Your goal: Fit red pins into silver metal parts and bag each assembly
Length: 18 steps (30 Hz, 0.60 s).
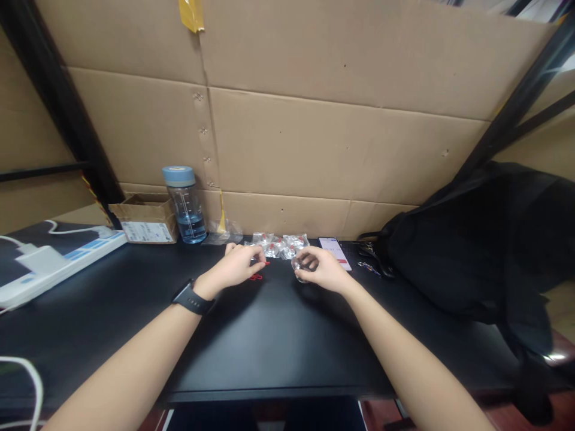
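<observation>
My left hand (pixel 242 263), with a dark watch (pixel 193 298) on its wrist, is closed in a pinch. A thin red cord (pixel 256 277) shows at its fingertips, its loops hanging at or lying on the black tabletop. Across from it, my right hand (pixel 321 269) grips a clear round piece (pixel 298 270) between thumb and fingers, just above the table. The two hands are apart. Behind them lie several small clear packets (pixel 281 246) with red bits inside.
At the back left stand a blue-lidded water bottle (pixel 185 206) and an open cardboard box (pixel 148 218). A white power strip (pixel 67 266) runs along the left. A phone (pixel 335 252), keys (pixel 369 268) and a black bag (pixel 476 239) are on the right. Cardboard (pixel 314 143) walls the back.
</observation>
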Motion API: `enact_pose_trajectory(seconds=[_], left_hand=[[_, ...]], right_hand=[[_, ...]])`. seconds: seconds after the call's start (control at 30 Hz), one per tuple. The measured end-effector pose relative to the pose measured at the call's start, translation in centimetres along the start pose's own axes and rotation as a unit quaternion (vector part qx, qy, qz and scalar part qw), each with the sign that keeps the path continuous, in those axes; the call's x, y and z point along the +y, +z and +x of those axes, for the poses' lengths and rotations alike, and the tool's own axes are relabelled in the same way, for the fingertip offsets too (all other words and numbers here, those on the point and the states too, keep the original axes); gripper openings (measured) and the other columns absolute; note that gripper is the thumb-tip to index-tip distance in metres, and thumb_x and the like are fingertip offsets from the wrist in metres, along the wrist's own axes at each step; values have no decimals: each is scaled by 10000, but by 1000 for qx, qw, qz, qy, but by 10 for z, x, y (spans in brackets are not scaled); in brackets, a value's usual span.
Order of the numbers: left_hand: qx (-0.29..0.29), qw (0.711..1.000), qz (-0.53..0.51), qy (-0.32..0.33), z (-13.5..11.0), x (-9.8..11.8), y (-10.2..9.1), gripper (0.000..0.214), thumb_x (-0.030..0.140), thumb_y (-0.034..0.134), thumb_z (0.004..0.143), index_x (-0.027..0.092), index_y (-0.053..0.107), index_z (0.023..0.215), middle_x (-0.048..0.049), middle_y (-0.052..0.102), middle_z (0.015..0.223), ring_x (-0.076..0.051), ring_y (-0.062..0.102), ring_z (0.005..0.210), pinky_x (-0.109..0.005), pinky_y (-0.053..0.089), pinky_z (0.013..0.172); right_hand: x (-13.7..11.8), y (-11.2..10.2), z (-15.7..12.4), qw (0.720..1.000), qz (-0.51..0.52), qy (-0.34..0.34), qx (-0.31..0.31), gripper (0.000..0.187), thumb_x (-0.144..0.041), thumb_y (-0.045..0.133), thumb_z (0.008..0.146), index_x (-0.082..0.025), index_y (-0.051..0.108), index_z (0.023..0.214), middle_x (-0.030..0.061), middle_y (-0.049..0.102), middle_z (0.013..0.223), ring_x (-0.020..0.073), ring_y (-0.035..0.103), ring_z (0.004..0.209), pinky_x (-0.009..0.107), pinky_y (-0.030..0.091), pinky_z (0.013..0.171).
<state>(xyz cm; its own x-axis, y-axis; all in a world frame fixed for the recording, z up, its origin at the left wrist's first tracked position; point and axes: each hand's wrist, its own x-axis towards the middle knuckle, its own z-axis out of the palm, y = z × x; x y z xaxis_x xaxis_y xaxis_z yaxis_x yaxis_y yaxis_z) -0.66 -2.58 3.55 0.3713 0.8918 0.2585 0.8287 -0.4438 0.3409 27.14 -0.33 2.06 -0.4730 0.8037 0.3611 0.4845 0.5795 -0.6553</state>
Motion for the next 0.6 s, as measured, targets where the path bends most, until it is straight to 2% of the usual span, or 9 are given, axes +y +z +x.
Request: enact_pose_trajectory(seconds=[0.13, 0.27, 0.4, 0.6], left_hand=[[56, 995, -85, 22, -1, 21, -2, 161, 399, 657, 896, 247, 706, 880, 18, 780, 968, -214, 700, 944, -362, 392, 978], [114, 981, -156, 24, -2, 36, 4, 177, 420, 714, 863, 257, 761, 911, 0, 791, 945, -223, 718, 929, -343, 444, 950], [138, 968, -209, 27, -2, 42, 12, 110, 350, 713, 870, 264, 781, 880, 2, 786, 954, -218, 716, 946, -314, 478, 906], [189, 950, -243, 54, -2, 43, 19, 103, 311, 696, 886, 256, 767, 935, -36, 700, 1100, -219, 656, 1055, -350, 468, 992]], right_hand=[[-15, 12, -2, 990, 128, -33, 51, 324, -263, 741, 771, -215, 651, 1079, 68, 696, 1128, 200, 680, 975, 308, 580, 775], [-28, 21, -4, 974, 201, -63, 84, 333, -264, 769, 764, -221, 632, 1064, 71, 674, 1151, 219, 669, 1059, 335, 585, 844], [-35, 26, -7, 966, 222, -90, 101, 332, -230, 793, 756, -228, 643, 1052, 73, 674, 1149, 231, 663, 1091, 344, 572, 861], [-41, 27, -10, 964, 212, -113, 111, 323, -218, 820, 754, -237, 659, 1034, 81, 674, 1192, 243, 658, 1118, 354, 559, 874]])
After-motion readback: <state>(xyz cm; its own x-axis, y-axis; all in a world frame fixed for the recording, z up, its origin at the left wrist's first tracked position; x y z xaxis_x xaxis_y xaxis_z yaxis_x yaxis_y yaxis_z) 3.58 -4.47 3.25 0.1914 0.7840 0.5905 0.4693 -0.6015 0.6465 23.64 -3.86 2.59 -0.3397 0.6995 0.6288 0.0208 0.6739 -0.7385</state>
